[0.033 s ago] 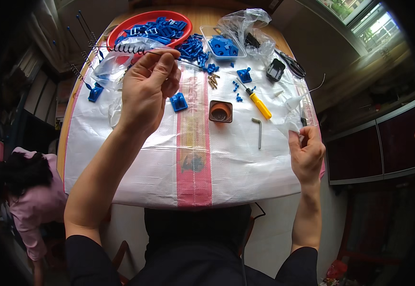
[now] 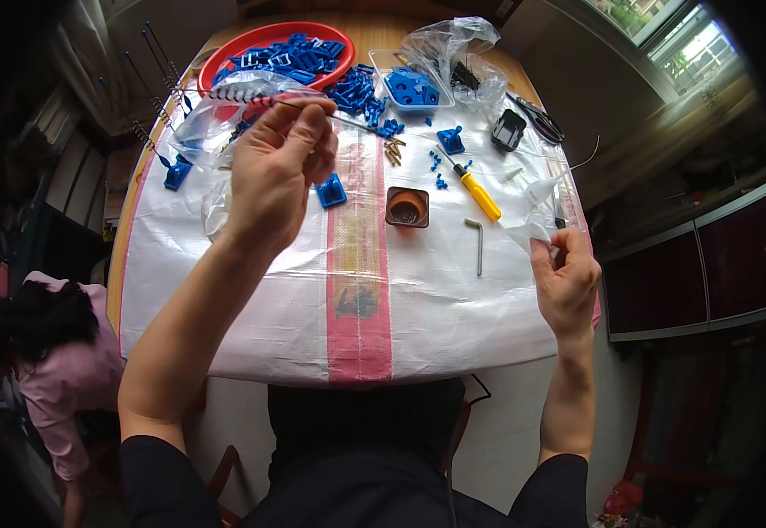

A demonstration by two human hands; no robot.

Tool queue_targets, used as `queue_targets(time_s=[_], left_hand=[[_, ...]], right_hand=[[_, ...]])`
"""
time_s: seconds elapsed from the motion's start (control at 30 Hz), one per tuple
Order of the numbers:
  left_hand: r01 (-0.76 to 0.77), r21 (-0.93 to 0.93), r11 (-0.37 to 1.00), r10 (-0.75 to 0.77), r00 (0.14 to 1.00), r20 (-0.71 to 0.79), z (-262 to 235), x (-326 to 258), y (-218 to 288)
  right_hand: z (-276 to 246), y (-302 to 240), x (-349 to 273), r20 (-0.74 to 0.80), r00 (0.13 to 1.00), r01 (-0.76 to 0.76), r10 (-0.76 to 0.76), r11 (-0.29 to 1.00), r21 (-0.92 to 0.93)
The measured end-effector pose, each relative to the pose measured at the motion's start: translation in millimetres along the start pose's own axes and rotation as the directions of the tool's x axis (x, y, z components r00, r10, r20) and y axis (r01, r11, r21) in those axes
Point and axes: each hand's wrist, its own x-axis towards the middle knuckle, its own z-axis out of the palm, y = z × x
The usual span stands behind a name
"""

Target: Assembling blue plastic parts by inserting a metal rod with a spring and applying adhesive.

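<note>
My left hand (image 2: 277, 163) is raised over the far left of the table, its thumb and fingers closed on a thin metal rod. A dark coil spring (image 2: 244, 94) runs along the rod's left part, and the straight end reaches right toward the blue parts. At the right side, my right hand (image 2: 568, 273) pinches a thin white sheet, perhaps tissue or cloth (image 2: 528, 232). Just beyond it lies a translucent white nozzle-like piece (image 2: 541, 188) with a thin bent wire. Below the left hand's fingertips sits a blue plastic base (image 2: 331, 190); another blue base (image 2: 451, 139) lies farther right.
A red basin (image 2: 348, 55) and a clear tub (image 2: 446, 99) hold blue parts. A small brown cup (image 2: 408, 207), a yellow screwdriver (image 2: 482, 195), a hex key (image 2: 479, 251) and black scissors (image 2: 541, 123) lie around. Spring rods on blue bases (image 2: 176, 172) stand left. A person (image 2: 62, 352) bends at the left.
My left hand has shifted slightly right with the rod, whose coil looks more blurred. The white sheet in my right hand has moved a little.
</note>
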Motion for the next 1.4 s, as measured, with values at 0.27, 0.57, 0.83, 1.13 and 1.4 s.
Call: queue_targets(time_s=[0.27, 0.57, 0.83, 1.13, 1.4], left_hand=[[-0.004, 0.182, 0.983, 0.004, 1.0, 0.002, -8.3, -19.8, -52.9], [0.029, 0.113, 0.993, -0.033, 0.999, 0.029, -9.4, -22.2, -48.2], [0.038, 0.063, 0.997, -0.04, 0.999, 0.028, -16.7, -22.2, -42.6], [0.073, 0.058, 0.996, -0.077, 0.995, 0.062, -14.2, -26.6, -40.9], [0.101, 0.083, 0.991, -0.109, 0.989, 0.098, -19.0, -25.0, -41.7]], right_hand=[[-9.0, 42.5, 6.3, 0.291, 0.955, 0.179, -0.052, 0.886, -0.428], [23.4, -33.5, 48.6, 0.241, 0.9, 0.375, -0.364, 0.927, 0.0], [79.1, -64.7, 90.0, 0.201, 0.711, 0.585, -0.674, 0.725, 0.362], [95.2, -61.9, 69.9, 0.038, 0.614, 0.726, -0.788, 0.583, 0.364], [97.8, -55.5, 72.3, 0.016, 0.606, 0.742, -0.796, 0.571, 0.352]])
